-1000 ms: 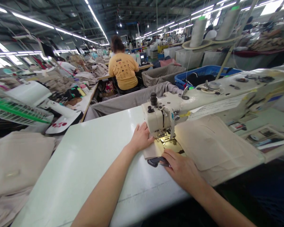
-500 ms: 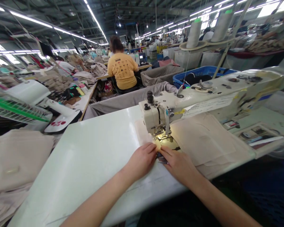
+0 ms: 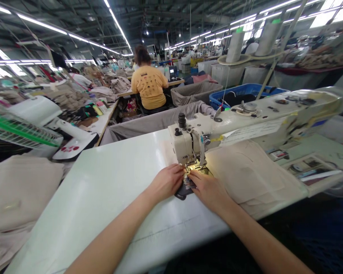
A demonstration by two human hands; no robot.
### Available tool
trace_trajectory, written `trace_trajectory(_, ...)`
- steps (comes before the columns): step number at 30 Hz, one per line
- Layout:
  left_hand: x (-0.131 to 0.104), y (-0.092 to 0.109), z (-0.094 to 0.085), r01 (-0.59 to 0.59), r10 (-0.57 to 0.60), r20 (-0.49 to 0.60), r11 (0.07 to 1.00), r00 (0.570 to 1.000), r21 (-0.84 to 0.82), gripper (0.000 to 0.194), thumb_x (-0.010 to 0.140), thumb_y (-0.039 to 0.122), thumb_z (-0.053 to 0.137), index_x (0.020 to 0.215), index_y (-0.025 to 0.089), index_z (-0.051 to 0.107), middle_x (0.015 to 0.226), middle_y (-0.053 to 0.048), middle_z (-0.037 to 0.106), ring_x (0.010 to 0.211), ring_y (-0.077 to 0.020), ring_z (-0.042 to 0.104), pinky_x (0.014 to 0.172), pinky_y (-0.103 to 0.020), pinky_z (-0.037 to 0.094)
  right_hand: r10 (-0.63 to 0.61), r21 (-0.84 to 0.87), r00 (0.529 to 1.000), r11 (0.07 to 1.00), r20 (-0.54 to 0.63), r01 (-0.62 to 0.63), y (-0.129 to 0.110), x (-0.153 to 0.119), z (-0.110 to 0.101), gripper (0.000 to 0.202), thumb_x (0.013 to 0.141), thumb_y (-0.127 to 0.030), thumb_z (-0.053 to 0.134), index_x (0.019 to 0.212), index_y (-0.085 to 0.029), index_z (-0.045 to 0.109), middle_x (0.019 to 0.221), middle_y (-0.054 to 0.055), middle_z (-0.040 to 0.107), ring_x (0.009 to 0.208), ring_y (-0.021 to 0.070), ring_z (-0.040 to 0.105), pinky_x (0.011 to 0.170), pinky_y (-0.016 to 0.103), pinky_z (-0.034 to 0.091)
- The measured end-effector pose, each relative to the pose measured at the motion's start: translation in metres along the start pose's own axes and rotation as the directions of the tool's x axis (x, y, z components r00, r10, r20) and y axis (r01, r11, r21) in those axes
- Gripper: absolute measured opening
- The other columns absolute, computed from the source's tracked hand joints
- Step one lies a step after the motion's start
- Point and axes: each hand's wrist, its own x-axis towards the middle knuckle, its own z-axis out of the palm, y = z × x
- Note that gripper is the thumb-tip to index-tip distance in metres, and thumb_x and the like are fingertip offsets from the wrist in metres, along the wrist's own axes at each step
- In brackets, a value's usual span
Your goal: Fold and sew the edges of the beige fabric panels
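A white sewing machine (image 3: 185, 144) stands on the pale table (image 3: 114, 171), its lamp lighting the metal plate under the needle. My left hand (image 3: 167, 182) is just left of the plate, fingers pressed together on the near edge of a light beige fabric piece (image 3: 167, 150) that runs behind the machine head. My right hand (image 3: 208, 189) is closed at the plate's front right, its fingertips close to the left ones; the cloth between them is mostly hidden. Larger beige panels (image 3: 254, 171) lie under the machine arm, right of my right hand.
Folded beige cloth (image 3: 20, 190) lies at far left, below a white fan (image 3: 34, 114). Behind the table are a grey cloth-lined bin (image 3: 148, 121), a blue basket (image 3: 214, 99) and a seated person in a yellow shirt (image 3: 149, 87). A small tray (image 3: 314, 167) of tools sits at right.
Both hands have moved forward, closer to the needle, and slightly left. More of the dark plate in front of the needle now shows between and below them. The view has shifted slightly.
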Motion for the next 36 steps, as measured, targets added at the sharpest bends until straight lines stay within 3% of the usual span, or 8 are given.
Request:
trace_trajectory(8,-0.005,0.000,0.008,0.046,-0.045,-0.042,0.999,0.998,0.027,0.033,0.098,0.018,0.043,0.126,0.016,0.060,0.125,-0.013,0.064,0.117,-0.0241,0.061,0.101,-0.043,0.054,0.041,0.067,0.998,0.997,-0.040,-0.038,-0.004,-0.015,0.006,0.042,0.091,-0.013,0.052,0.132,-0.019,0.059,0.142,0.009,0.059,0.117,0.0243,0.064,0.096,0.037,0.054)
trace_trajectory(19,-0.007,-0.005,0.001,0.140,-0.140,-0.024,0.990,0.990,0.007,0.030,0.096,0.022,0.052,0.125,0.018,0.060,0.123,-0.011,0.064,0.114,-0.0242,0.060,0.100,-0.042,0.052,0.029,0.068,0.996,0.997,-0.085,-0.023,-0.002,-0.016,0.010,0.043,0.089,-0.013,0.052,0.131,-0.018,0.061,0.142,0.009,0.059,0.116,0.0244,0.064,0.095,0.036,0.055)
trace_trajectory(22,-0.009,0.009,-0.003,0.203,-0.208,0.032,0.974,0.978,0.104,0.031,0.097,0.027,0.054,0.126,0.019,0.059,0.120,-0.011,0.064,0.111,-0.0264,0.059,0.096,-0.044,0.053,0.027,0.097,0.995,0.995,-0.100,-0.017,-0.001,-0.017,0.009,0.040,0.089,-0.013,0.052,0.128,-0.018,0.062,0.140,0.009,0.061,0.115,0.0244,0.065,0.093,0.035,0.055)
trace_trajectory(26,-0.020,0.051,-0.001,0.300,-0.316,0.074,0.938,0.946,0.173,0.034,0.090,0.030,0.064,0.121,0.019,0.057,0.116,-0.010,0.063,0.107,-0.0285,0.058,0.092,-0.045,0.056,0.022,0.146,0.990,0.989,-0.141,-0.001,0.002,-0.024,0.008,0.038,0.090,-0.013,0.052,0.126,-0.019,0.062,0.135,0.009,0.064,0.107,0.0219,0.068,0.090,0.033,0.055)
trace_trajectory(30,-0.030,0.085,0.007,0.241,-0.248,0.081,0.966,0.965,0.090,0.035,0.090,0.024,0.062,0.123,0.016,0.055,0.124,-0.013,0.061,0.114,-0.0295,0.057,0.099,-0.046,0.054,-0.035,0.177,0.986,0.982,-0.162,0.064,0.004,-0.037,0.008,0.033,0.090,-0.013,0.053,0.121,-0.019,0.063,0.129,0.010,0.066,0.105,0.0216,0.069,0.089,0.032,0.055)
trace_trajectory(36,-0.026,0.087,0.006,0.198,-0.195,0.055,0.979,0.979,-0.056,0.025,0.094,0.016,0.052,0.118,0.017,0.058,0.116,-0.010,0.065,0.110,-0.0246,0.059,0.099,-0.041,0.054,-0.050,0.127,0.994,0.990,-0.092,0.062,0.000,-0.048,0.005,0.037,0.088,-0.010,0.053,0.123,-0.019,0.063,0.130,0.010,0.065,0.097,0.0200,0.071,0.082,0.029,0.056)
